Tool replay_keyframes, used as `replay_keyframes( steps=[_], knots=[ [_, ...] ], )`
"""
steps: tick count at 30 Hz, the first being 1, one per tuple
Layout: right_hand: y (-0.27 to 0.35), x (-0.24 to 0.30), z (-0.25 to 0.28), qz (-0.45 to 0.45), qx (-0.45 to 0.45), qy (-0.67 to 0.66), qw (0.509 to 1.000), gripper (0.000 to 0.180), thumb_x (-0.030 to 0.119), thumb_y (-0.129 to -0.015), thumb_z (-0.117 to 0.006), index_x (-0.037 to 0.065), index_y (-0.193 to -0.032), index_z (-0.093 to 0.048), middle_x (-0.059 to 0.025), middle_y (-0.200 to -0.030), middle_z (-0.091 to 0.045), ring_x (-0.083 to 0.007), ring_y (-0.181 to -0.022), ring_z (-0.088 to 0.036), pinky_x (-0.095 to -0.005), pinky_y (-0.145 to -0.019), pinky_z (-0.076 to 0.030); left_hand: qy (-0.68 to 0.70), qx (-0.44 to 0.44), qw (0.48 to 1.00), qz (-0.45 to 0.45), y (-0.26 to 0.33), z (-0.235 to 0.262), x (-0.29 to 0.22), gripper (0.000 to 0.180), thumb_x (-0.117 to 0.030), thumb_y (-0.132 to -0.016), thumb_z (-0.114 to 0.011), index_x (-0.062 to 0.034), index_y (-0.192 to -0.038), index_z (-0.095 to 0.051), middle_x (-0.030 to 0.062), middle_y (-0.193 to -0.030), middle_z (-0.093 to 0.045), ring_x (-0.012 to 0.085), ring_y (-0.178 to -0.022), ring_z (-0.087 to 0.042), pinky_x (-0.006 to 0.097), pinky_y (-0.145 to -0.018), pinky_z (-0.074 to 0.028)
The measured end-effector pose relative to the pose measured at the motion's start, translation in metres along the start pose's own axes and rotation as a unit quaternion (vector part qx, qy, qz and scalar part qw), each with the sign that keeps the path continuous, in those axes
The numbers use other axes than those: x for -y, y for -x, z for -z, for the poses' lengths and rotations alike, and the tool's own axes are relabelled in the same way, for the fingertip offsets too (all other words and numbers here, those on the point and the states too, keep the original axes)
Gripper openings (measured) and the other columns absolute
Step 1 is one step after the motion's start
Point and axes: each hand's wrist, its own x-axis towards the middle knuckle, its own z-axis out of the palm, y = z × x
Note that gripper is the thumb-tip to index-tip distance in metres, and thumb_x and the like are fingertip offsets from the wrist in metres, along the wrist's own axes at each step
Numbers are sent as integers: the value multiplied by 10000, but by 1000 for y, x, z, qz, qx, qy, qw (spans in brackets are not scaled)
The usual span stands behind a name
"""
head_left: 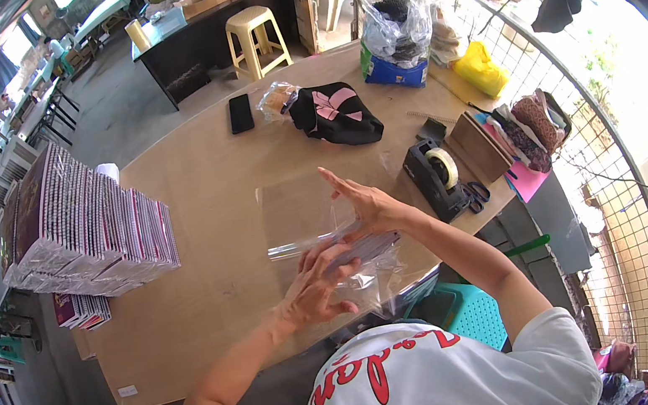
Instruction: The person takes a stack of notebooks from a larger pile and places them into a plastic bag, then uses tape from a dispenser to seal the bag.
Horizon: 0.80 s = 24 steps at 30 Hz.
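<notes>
On the tabletop in front of me lies a clear plastic sleeve [296, 211], its shiny folded strip running toward my hands. My left hand [316, 287] rests over the near side of the plastic, fingers spread and slightly bent, thumb apart. Just beyond it, my right hand [374, 207] touches the plastic with its fingers stretched out. Beneath both hands is a thin flat item with a purplish edge [378, 246], mostly hidden, so I cannot tell its kind. More crumpled clear plastic [375, 283] hangs near the table's front edge.
Tall stacks of spiral notebooks [86, 223] stand at the left. A black tape dispenser [435, 181] and scissors [477, 195] sit at the right. Farther back are a phone [240, 114], a black pouch [337, 115] and a filled plastic bag [395, 38]. A teal stool [473, 314] is by the front edge.
</notes>
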Motion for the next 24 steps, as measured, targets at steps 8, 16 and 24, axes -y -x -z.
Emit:
replay_keyframes(
  steps=[8, 16, 24],
  knots=[
    [167, 2, -60, 169, -69, 146, 972, 469, 170, -705, -775, 172, -1164, -681, -116, -1133, -664, -310, -1155, -598, -543, -1074, -381, -76, 74, 994, 20, -3, 12, 7, 826, -754, -755, -591, -267, -1411, -467, 41, -1530, -341, 367, -1434, -272, 595, -1142, -253],
    [194, -181, 74, -427, -350, -54, 832, 256, 259, -806, -763, 4, -799, -742, -67, -674, -663, -143, -612, -590, -351, -539, -452, -89, 80, 992, 31, -10, 12, 0, 839, -759, -725, -616, -300, -1411, -464, 50, -1544, -327, 361, -1434, -285, 592, -1147, -253],
    [228, -171, 30, -442, -410, -145, 784, 265, 270, -835, -760, 17, -770, -720, -26, -617, -595, -116, -551, -532, -316, -526, -438, -112, 100, 986, 68, -4, 20, -6, 824, -725, -712, -656, -354, -1418, -451, 53, -1590, -275, 369, -1444, -281, 605, -1150, -238]
  ],
)
